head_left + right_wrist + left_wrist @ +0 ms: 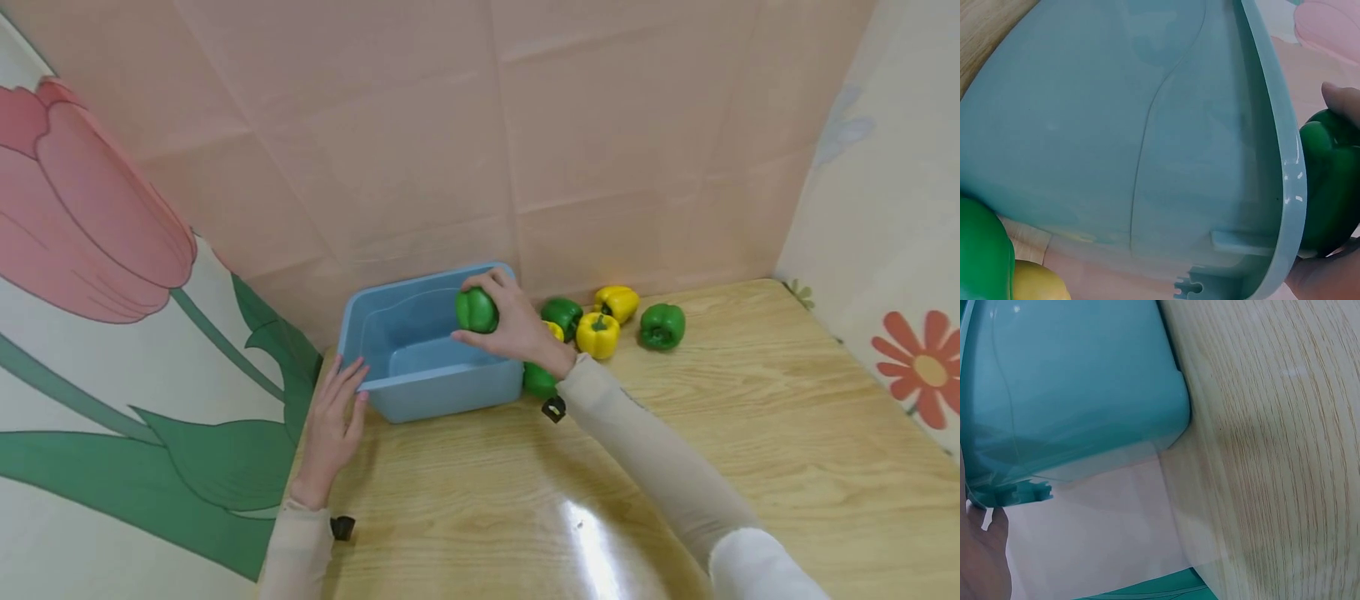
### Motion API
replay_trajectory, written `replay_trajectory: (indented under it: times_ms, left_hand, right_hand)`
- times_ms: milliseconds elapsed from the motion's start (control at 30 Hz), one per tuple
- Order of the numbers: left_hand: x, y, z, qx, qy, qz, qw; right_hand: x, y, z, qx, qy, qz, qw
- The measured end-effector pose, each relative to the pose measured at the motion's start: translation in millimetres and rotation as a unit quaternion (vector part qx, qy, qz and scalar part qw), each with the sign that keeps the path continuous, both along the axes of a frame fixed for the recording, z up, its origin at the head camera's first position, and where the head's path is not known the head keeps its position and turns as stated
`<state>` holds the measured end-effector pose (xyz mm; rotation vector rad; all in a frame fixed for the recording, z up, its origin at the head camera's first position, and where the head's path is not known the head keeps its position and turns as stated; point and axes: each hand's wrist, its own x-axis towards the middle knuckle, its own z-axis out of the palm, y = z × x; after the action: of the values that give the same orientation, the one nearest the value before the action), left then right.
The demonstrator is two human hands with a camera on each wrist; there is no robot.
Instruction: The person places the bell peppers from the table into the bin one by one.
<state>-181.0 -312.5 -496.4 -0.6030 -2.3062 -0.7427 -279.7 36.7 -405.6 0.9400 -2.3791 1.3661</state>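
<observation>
Green bell pepper (pixel 476 311) held up in the right hand (pixel 517 321), its sides gripped between thumb and curled fingers; seen over the right part of the opening of a blue plastic bin (pixel 450 398), clear of the bin's floor; in the right wrist view the same pepper is seen just past the bin's rim, partly hidden by it; bin set upright on a wood-grain table (pixel 465 500), its bare floor visible from above; left hand (pixel 330 425) placed at the bin's near left corner, fingers fairly straight and slightly spread, laid on the rim, thumb set apart from them; beside the bin's right wall, a green pepper (pixel 538 381) partly covered by the right wrist; behind that wrist, a yellow pepper (pixel 555 330) mostly hidden; farther back, a dark green pepper (pixel 561 315) near a front yellow pepper (pixel 597 336) and a rear yellow pepper (pixel 617 303); farthest right, an outlying green pepper (pixel 662 326), set slightly apart; light sleeves (pixel 637 442) worn on both arms, with a small black mount (pixel 555 408) at each wrist; table backed by a creased pink sheet (pixel 390 167); a large tulip print (pixel 112 200) seen at left, a red-petalled flower print (pixel 930 369) at right.
</observation>
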Motion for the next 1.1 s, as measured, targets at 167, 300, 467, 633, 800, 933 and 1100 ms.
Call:
replay_trajectory:
  times_ms: [167,300,467,633,800,933,1100]
  left_hand:
    - [-0.1,1.0,0.2,0.001,0.002,0.0,1.0]
    - [0.2,1.5,1.7,-0.001,0.003,0.003,1.0]
    - [-0.8,1.9,2.2,0.001,0.011,0.0,0.9999]
    - [0.4,2.2,1.8,0.004,0.009,-0.002,1.0]
    - [1.2,1.8,1.3,0.003,0.014,0.0,0.9999]
    - [0.7,2.4,0.0,0.003,0.025,-0.001,0.9997]
    - [-1.3,3.1,-0.8,0.001,0.036,0.0,0.9993]
  right_hand:
    - [-3.3,-5.0,-0.6,0.033,0.017,0.003,0.999]
    - [-5.0,-10.9,-0.1,0.055,0.022,0.007,0.998]
    - [-7.2,-19.1,-0.3,0.079,0.032,0.009,0.996]
    - [-8.6,-24.7,-3.0,0.098,0.045,0.011,0.994]
    - [-10.7,-28.4,-6.4,0.108,0.05,0.007,0.993]
    - [-12.7,-29.9,-9.6,0.106,0.042,-0.004,0.993]
    - [-14.9,-29.9,-12.1,0.112,0.035,-0.015,0.993]
